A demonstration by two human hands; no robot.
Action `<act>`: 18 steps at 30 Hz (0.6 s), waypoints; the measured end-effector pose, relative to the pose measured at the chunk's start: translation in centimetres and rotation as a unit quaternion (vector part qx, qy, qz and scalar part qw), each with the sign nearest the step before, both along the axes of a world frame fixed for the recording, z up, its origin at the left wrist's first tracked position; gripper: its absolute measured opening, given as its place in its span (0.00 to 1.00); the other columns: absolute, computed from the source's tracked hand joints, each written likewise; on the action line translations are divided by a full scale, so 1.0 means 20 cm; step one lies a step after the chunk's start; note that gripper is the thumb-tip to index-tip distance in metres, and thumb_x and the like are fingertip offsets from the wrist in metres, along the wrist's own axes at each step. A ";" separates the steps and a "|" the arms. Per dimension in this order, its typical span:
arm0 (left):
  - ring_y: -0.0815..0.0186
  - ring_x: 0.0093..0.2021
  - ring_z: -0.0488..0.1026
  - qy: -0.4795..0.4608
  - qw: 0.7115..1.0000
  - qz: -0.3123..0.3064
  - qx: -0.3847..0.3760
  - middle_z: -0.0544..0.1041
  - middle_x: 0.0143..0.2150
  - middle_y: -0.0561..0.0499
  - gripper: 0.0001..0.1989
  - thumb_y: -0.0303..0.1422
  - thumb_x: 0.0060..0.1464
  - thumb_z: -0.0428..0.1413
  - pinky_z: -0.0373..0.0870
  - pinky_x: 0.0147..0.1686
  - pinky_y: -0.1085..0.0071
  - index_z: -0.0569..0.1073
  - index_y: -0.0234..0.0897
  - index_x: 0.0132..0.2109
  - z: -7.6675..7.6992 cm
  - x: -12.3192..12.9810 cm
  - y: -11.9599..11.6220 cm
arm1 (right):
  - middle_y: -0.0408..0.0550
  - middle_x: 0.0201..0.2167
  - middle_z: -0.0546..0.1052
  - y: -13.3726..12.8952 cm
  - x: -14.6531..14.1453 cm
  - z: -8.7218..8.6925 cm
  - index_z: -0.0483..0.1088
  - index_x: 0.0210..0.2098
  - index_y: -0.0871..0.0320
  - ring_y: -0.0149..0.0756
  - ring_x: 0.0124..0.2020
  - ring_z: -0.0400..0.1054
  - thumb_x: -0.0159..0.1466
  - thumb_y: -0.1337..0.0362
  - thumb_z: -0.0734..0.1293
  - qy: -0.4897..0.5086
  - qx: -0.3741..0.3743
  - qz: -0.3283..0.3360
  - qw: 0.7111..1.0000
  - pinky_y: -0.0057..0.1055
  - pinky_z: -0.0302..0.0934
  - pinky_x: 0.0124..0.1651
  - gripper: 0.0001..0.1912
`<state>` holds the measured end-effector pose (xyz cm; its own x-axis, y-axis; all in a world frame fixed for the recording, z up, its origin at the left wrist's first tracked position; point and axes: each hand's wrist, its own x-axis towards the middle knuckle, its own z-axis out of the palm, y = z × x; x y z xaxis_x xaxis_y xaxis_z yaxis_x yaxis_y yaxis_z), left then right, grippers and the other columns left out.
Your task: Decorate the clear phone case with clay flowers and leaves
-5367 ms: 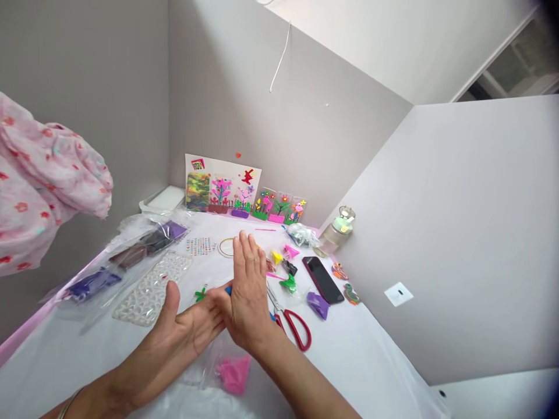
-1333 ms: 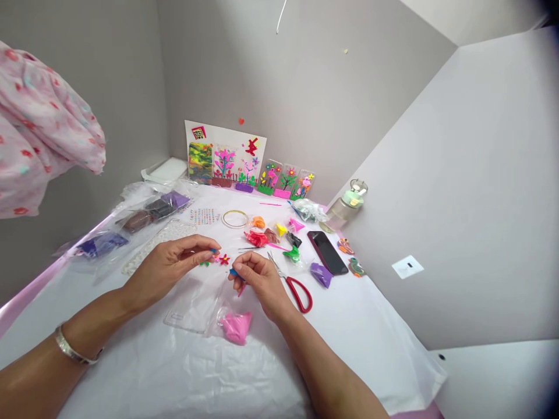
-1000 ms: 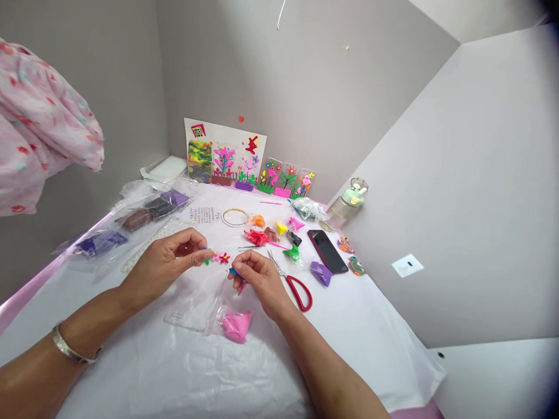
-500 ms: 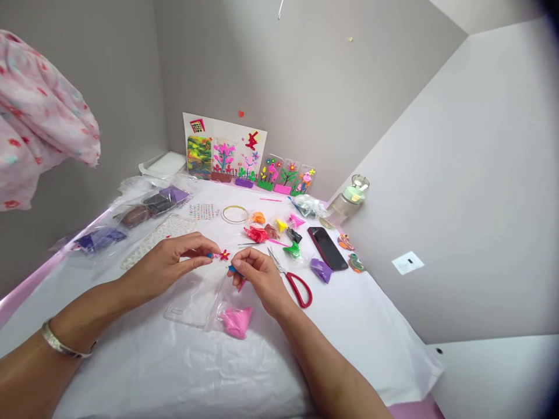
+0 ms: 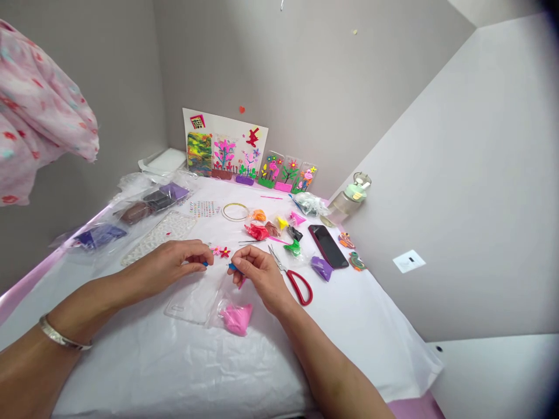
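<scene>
Blue clay bits [image 5: 231, 267] sit pinched in the fingertips of the left hand [image 5: 174, 262] and right hand [image 5: 257, 279], just near the pink and red clay flowers [image 5: 220, 252] on the white-sheeted tabletop [image 5: 131, 372], with the clear phone case [image 5: 194, 299] bare below and finished clay-decorated cases [image 5: 283, 171] along the far wall.

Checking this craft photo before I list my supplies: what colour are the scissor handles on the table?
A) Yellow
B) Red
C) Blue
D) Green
B: the scissors lying just right of the right hand have red loop handles.
</scene>
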<state>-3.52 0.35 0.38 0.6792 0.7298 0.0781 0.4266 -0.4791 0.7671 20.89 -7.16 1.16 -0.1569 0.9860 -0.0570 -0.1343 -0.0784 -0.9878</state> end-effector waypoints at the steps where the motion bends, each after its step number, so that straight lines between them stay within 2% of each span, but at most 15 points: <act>1: 0.58 0.39 0.79 0.002 1.000 0.001 -0.004 0.84 0.39 0.50 0.13 0.44 0.63 0.57 0.72 0.41 0.68 0.82 0.43 0.41 0.00 0.00 0.00 | 0.45 0.31 0.83 0.00 0.00 0.00 0.77 0.35 0.55 0.31 0.27 0.71 0.62 0.45 0.81 0.001 0.001 0.000 1.000 0.30 0.65 0.34 0.21; 4: 0.59 0.35 0.76 0.010 1.000 0.020 -0.004 0.81 0.33 0.52 0.16 0.48 0.65 0.56 0.68 0.35 0.70 0.80 0.43 0.37 0.00 0.00 0.00 | 0.45 0.31 0.83 0.00 0.00 0.00 0.77 0.35 0.55 0.31 0.27 0.71 0.62 0.45 0.81 0.004 0.002 0.003 1.000 0.30 0.65 0.33 0.21; 6: 0.61 0.31 0.71 0.030 0.999 0.037 0.012 0.75 0.28 0.54 0.21 0.52 0.66 0.56 0.62 0.31 0.70 0.75 0.42 0.31 0.01 0.00 0.00 | 0.45 0.31 0.83 0.00 0.00 0.00 0.77 0.35 0.55 0.31 0.26 0.71 0.62 0.45 0.81 0.004 0.003 0.003 1.000 0.30 0.65 0.33 0.21; 8: 0.63 0.28 0.66 0.052 0.997 0.053 0.032 0.68 0.24 0.55 0.25 0.55 0.65 0.54 0.57 0.29 0.69 0.69 0.42 0.27 0.02 0.00 0.00 | 0.45 0.31 0.83 0.00 0.00 0.00 0.77 0.35 0.55 0.31 0.26 0.71 0.62 0.45 0.81 0.002 0.002 0.002 1.000 0.30 0.65 0.33 0.21; 10: 0.63 0.27 0.65 0.065 0.995 0.058 0.040 0.66 0.23 0.55 0.26 0.55 0.66 0.53 0.57 0.29 0.69 0.66 0.42 0.26 0.03 -0.01 0.00 | 0.45 0.30 0.82 0.00 0.00 -0.01 0.77 0.35 0.55 0.31 0.26 0.70 0.62 0.45 0.81 0.000 0.000 0.003 1.000 0.30 0.65 0.33 0.21; 12: 0.62 0.28 0.68 0.063 0.996 0.053 0.037 0.70 0.25 0.54 0.25 0.54 0.67 0.51 0.60 0.30 0.69 0.69 0.42 0.28 0.03 -0.01 0.01 | 0.45 0.30 0.82 0.00 0.00 -0.01 0.77 0.35 0.55 0.31 0.26 0.70 0.62 0.45 0.81 -0.001 -0.001 0.004 1.000 0.30 0.65 0.33 0.21; 15: 0.59 0.35 0.76 0.045 0.998 0.032 0.027 0.81 0.33 0.52 0.17 0.49 0.65 0.54 0.67 0.37 0.69 0.78 0.43 0.36 0.03 -0.02 0.02 | 0.45 0.30 0.82 0.00 0.00 -0.01 0.77 0.35 0.55 0.31 0.26 0.71 0.61 0.45 0.81 -0.002 -0.003 0.004 1.000 0.30 0.65 0.33 0.21; 18: 0.58 0.40 0.80 0.031 0.999 0.012 0.018 0.85 0.39 0.51 0.12 0.43 0.62 0.55 0.70 0.42 0.68 0.81 0.43 0.41 0.02 -0.02 0.02 | 0.45 0.31 0.82 0.00 0.00 -0.01 0.77 0.35 0.55 0.31 0.26 0.71 0.61 0.46 0.81 -0.007 -0.005 0.005 1.000 0.30 0.65 0.33 0.20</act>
<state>-3.90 0.77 0.69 0.6651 0.7441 0.0622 0.4851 -0.4939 0.7216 20.82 -7.14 1.00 -0.1653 0.9838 -0.0691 -0.1189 -0.0895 -0.9889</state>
